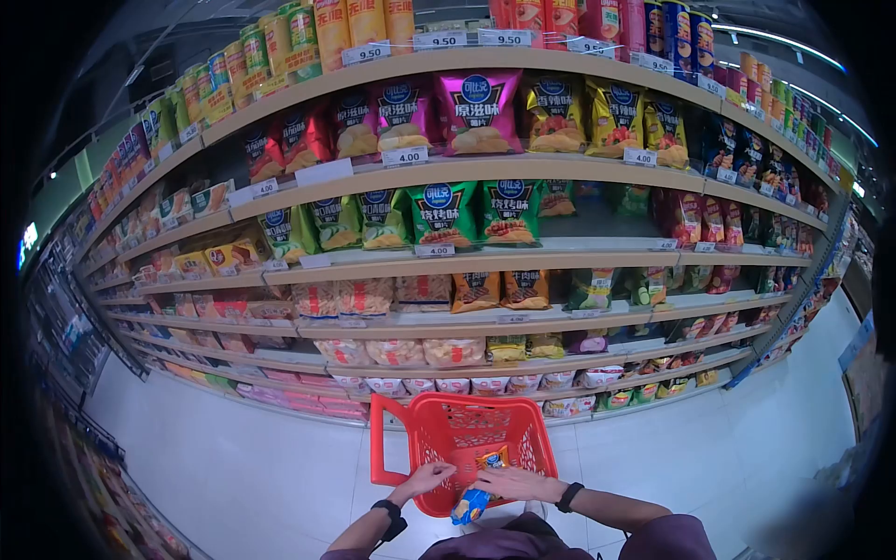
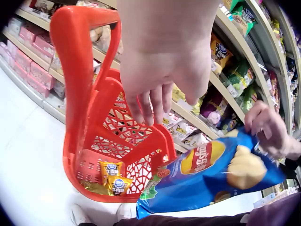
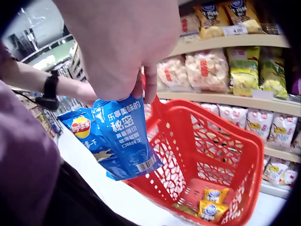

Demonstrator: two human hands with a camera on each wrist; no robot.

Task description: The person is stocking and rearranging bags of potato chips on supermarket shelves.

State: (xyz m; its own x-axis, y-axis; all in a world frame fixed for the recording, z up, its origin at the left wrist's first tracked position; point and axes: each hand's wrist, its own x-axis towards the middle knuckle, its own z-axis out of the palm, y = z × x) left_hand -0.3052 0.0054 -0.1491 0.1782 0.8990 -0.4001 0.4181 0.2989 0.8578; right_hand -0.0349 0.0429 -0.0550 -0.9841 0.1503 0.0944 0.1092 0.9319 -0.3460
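A blue bag of Lay's potato chips hangs from my right hand, whose fingers and thumb pinch its top edge. The bag's printed back with a barcode faces the right wrist camera, and its front with the chip picture faces the left one. It overlaps the near rim of the red shopping basket. My left hand holds nothing; its fingers point down, loosely bent, over the basket near the raised red handle. Small orange-yellow chip bags lie at the bottom of the basket.
A long curved shelf full of chip bags spans the front, with price tags on its edges. Canisters stand on the top level. White floor tiles surround the basket. More shelving stands at the left.
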